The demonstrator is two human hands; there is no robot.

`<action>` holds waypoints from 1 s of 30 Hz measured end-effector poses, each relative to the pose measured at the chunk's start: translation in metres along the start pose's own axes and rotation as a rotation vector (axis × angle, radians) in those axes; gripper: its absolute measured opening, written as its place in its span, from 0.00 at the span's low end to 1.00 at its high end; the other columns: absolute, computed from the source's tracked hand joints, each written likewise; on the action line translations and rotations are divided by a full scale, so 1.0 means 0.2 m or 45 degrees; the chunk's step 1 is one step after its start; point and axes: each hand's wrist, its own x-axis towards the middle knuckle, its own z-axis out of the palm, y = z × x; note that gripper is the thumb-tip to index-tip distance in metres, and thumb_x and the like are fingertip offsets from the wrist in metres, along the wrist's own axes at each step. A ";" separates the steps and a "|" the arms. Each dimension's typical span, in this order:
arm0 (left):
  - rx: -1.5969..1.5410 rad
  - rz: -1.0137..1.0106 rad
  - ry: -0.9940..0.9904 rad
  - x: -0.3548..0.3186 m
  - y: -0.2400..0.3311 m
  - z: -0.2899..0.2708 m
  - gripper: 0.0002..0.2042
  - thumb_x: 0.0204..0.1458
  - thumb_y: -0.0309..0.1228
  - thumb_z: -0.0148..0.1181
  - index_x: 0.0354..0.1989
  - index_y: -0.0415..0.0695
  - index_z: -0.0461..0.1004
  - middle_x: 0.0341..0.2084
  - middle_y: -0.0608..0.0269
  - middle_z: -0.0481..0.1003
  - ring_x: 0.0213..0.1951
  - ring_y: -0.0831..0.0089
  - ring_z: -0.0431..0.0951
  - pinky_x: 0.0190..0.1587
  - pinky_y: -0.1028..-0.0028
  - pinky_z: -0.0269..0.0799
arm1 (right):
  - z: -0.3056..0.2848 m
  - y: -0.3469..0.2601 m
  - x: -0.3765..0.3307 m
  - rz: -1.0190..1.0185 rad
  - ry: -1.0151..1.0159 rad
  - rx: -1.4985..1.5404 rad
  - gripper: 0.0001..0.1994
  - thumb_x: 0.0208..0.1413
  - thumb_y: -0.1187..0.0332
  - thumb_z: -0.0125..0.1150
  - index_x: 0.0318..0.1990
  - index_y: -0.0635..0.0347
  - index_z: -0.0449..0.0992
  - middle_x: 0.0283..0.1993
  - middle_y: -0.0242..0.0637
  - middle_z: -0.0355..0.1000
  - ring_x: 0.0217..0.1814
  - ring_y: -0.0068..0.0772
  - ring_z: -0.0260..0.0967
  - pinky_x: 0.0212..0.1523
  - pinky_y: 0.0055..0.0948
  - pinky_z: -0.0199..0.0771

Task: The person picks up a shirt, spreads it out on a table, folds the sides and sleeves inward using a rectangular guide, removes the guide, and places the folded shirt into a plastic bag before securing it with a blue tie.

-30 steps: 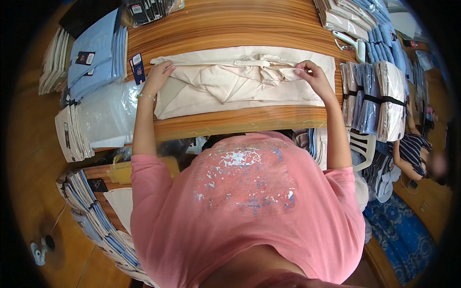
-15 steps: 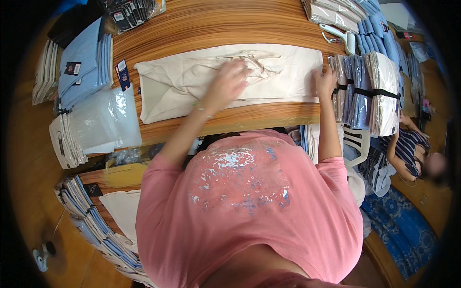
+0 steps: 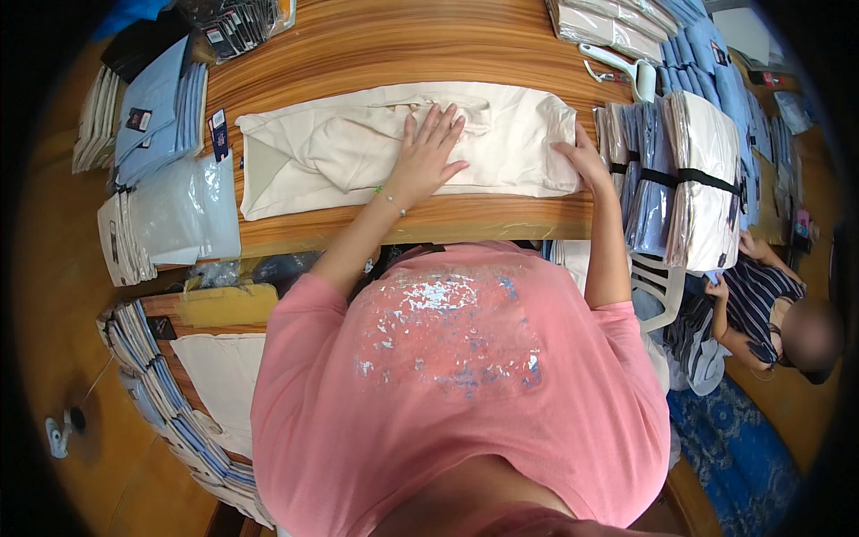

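Observation:
A long, folded cream garment (image 3: 344,148) lies across the striped wooden table, wrinkled near its middle; its exact kind cannot be told. My left hand (image 3: 429,154) is open, palm down on the rumpled middle, fingers spread. At the garment's right end is my right hand (image 3: 586,161), its thumb over the cloth and its fingers at the edge, which they seem to pinch; the fingertips are partly hidden. Right beside that hand stands a row of plastic-wrapped folded garments (image 3: 702,134) bound with black bands.
At left are clear plastic bags (image 3: 183,215), a dark tag (image 3: 219,134) and stacked blue garments (image 3: 161,98). A white-handled lint roller (image 3: 626,67) lies at the back right. Another person (image 3: 761,295) in a striped top is at the far right, near a white chair (image 3: 662,286).
My left hand, blurred before, now rests flat with spread fingers, and the middle wrinkles look smoother. My right hand has shifted its thumb onto the garment's end. The whole view has moved slightly.

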 end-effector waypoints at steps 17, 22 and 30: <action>-0.371 -0.607 0.357 0.03 0.19 0.00 0.32 0.46 0.34 0.60 0.57 0.34 0.54 0.56 0.43 0.58 0.59 0.54 0.57 0.58 0.62 0.54 | 0.24 -0.02 0.15 -0.764 0.077 -0.670 0.15 0.44 0.80 0.56 0.42 0.56 0.74 0.41 0.40 0.68 0.42 0.37 0.66 0.43 0.31 0.68; -0.176 -0.387 0.175 -0.08 0.44 0.27 0.40 0.43 0.40 0.61 0.62 0.36 0.48 0.62 0.43 0.45 0.65 0.51 0.40 0.61 0.49 0.40 | 0.32 -0.05 0.25 -1.085 0.229 -0.824 0.25 0.39 0.83 0.54 0.46 0.44 0.74 0.44 0.40 0.66 0.48 0.43 0.61 0.50 0.36 0.62; -0.260 -0.445 0.120 -0.13 0.36 0.34 0.28 0.48 0.30 0.53 0.59 0.38 0.56 0.62 0.47 0.49 0.66 0.57 0.42 0.63 0.53 0.37 | 0.32 -0.12 0.36 -1.201 0.046 -0.907 0.11 0.39 0.76 0.58 0.31 0.47 0.79 0.49 0.37 0.65 0.54 0.43 0.58 0.53 0.42 0.56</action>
